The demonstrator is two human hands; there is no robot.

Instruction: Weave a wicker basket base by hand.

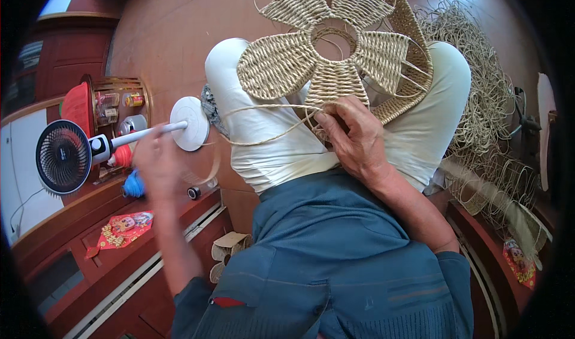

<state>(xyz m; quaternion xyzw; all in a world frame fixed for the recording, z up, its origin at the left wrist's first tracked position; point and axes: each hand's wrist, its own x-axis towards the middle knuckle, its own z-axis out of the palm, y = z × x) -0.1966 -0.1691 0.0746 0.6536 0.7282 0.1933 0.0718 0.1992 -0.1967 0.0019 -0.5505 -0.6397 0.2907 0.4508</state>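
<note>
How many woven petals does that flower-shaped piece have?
5: the upper-left petal, upper-right petal, left petal, right petal and bottom petal. None seems hidden.

Red paper decoration (124,228): gold lettering, not legible.

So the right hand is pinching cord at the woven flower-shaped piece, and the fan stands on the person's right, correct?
Not quite: the fan stands on the person's left, as the head view shows. The right hand is indeed pinching cord at the woven flower-shaped piece.
</note>
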